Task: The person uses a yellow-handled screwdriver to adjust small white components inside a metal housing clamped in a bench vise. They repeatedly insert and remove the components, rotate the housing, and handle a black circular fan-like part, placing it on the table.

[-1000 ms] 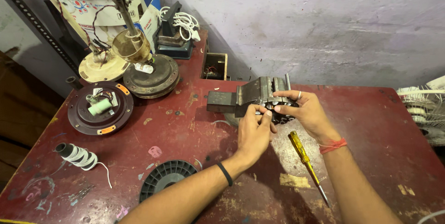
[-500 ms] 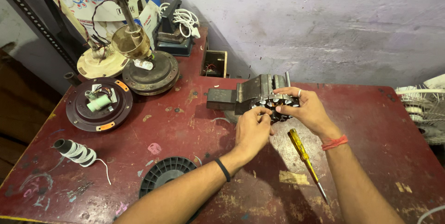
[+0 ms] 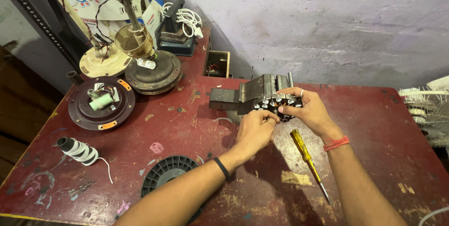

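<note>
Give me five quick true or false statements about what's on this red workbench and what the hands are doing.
1. Both hands hold the stator. True: left hand and right hand grip it.
2. The screwdriver is in the right hand. False: it lies on the table, under the right forearm.
3. The vise stands just behind the stator. True.
4. The wire spool sits right of the hands. False: it lies far to their left.
5. The black ribbed disc lies near the left forearm. True.
</note>
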